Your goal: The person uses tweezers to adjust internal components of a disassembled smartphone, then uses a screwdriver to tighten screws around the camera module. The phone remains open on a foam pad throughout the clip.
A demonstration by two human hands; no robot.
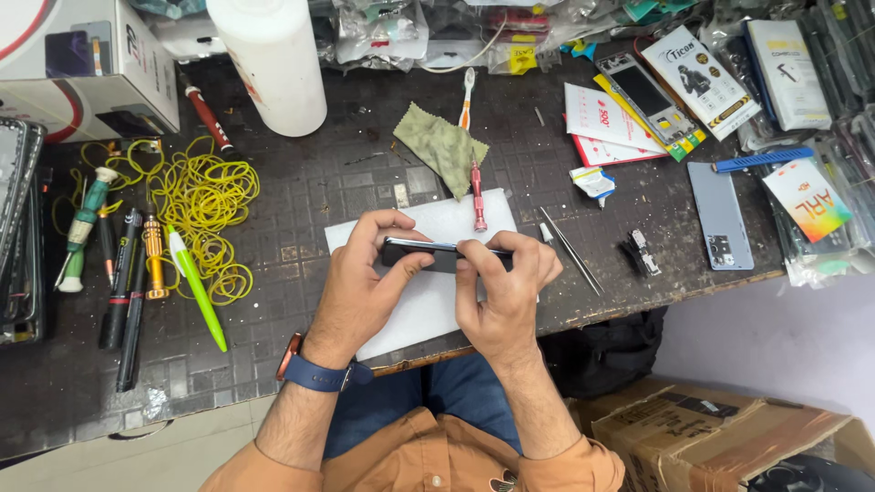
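Both hands, left hand (365, 273) and right hand (506, 282), pinch a dark phone (428, 253) edge-on over the white mat (415, 310); prying its seam seems in hand, needing steady grip; red screwdriver (478, 196) lies at twelve o'clock.

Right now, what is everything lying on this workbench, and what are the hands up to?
phone: one, dark, held edge-on in both hands over the white mat
white mat: one, bench centre
red screwdriver: one, on the mat's far edge
green cloth: one, olive, behind the mat
toothbrush: one, white and orange, beyond the cloth
tweezers: one, metal, right of the mat
rubber bands: a heap, yellow, left
green pen: one, beside the bands
white bottle: one, far left
grey back cover: one, right
cardboard box: one, brown, on the floor
left hand: wears a blue watch, grips the phone's left end
right hand: grips the phone's right end
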